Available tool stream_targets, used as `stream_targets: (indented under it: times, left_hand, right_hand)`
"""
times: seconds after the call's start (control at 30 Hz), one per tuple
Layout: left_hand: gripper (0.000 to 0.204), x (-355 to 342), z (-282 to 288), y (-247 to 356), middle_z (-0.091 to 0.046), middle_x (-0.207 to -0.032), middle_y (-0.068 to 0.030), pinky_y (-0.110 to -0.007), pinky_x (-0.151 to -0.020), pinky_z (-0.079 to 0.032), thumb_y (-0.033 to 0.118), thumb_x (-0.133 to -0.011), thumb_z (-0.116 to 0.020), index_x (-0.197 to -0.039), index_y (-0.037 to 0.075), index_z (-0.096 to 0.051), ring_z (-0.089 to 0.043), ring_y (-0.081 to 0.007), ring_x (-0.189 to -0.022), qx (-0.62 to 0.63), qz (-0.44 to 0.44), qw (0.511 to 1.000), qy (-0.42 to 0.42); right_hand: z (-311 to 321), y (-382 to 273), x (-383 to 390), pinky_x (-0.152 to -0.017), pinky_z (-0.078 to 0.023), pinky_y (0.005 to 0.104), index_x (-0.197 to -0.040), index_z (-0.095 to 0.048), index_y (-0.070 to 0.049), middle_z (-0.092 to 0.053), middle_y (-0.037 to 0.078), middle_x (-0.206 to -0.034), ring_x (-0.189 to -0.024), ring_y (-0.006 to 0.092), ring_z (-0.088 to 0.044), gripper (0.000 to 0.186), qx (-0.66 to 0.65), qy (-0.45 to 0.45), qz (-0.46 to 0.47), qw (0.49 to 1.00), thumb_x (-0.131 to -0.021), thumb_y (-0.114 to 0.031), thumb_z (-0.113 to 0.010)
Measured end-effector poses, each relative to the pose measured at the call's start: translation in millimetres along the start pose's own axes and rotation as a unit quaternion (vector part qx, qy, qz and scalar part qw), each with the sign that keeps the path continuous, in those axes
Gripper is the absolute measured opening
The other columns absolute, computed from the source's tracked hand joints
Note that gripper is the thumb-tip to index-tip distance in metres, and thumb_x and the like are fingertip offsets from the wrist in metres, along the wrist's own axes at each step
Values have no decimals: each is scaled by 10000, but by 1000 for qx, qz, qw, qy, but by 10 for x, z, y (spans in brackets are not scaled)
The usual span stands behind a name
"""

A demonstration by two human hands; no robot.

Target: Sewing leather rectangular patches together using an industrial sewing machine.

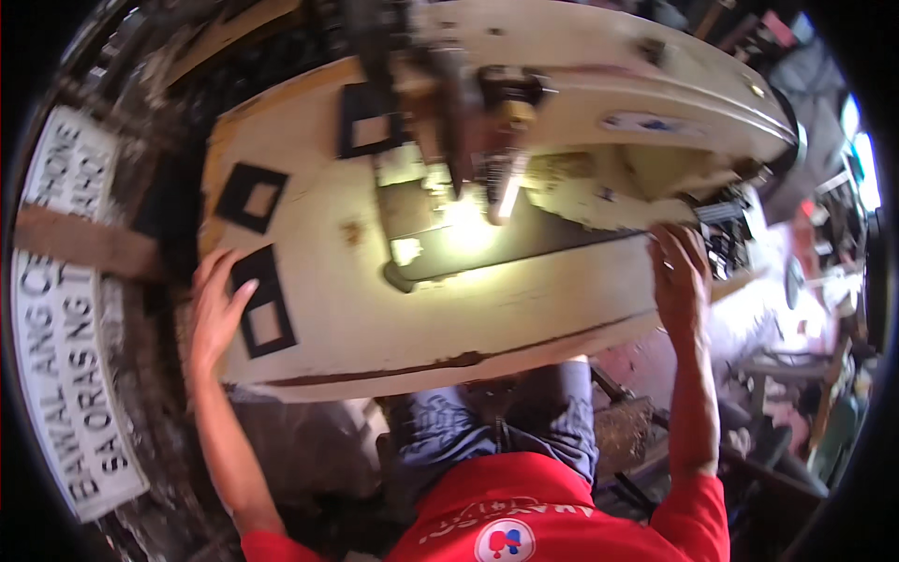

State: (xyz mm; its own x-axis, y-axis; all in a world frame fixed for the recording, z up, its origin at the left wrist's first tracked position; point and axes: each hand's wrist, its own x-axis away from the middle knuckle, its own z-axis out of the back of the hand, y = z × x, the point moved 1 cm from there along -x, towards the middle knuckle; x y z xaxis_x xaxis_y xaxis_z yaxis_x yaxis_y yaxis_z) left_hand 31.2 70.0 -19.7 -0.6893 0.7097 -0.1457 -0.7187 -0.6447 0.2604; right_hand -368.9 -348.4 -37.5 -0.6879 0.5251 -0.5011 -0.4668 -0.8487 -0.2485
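My left hand (216, 304) rests at the left side of the cream tabletop (346, 323), fingers stretched and thumb apart. Its thumb reaches over a black piece with a pale square in it (264, 314). At the table's right end lies my right hand (681, 267), loosely bent, with nothing visible in it. Beside it ends a long dark band (534, 253) along the front of the machine bed. A sewing machine (698, 103) stands across the table. Its needle area (468, 178) is blurred, and a bright lamp spot glares below it.
Two similar black pieces lie farther back: one at the left (251, 198), another near the machine head (365, 122). A lettered white board (70, 318) and a wooden bar (89, 242) stand at the left. Cluttered metal parts (726, 229) sit beyond my right hand.
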Motion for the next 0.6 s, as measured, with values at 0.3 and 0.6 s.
stream_targets:
  times: [0.3, 0.6]
  left_hand:
    - [461, -14, 168, 305, -561, -897, -64, -345, -869, -446, 101, -793, -786, -1209, 10, -609, -542, -219, -871, 47, 126, 977, -164]
    - [309, -212, 54, 1576, -670, -1016, -40, -218, -507, -503, 92, -947, -650, -1228, -13, -577, -636, -73, -752, 494, 36, 869, -7]
  right_hand:
    - [-374, 47, -448, -846, -526, 412, -1105, -697, -43, -656, 127, -1027, -971, 328, -622, 269, -88, -37, 38, 995, -837, -33, -694]
    - [-382, 64, -140, -1004, -411, 454, -1282, -626, -36, -598, 107, -1238, -1184, 298, -535, 427, 165, -69, 29, 984, -919, -259, -654]
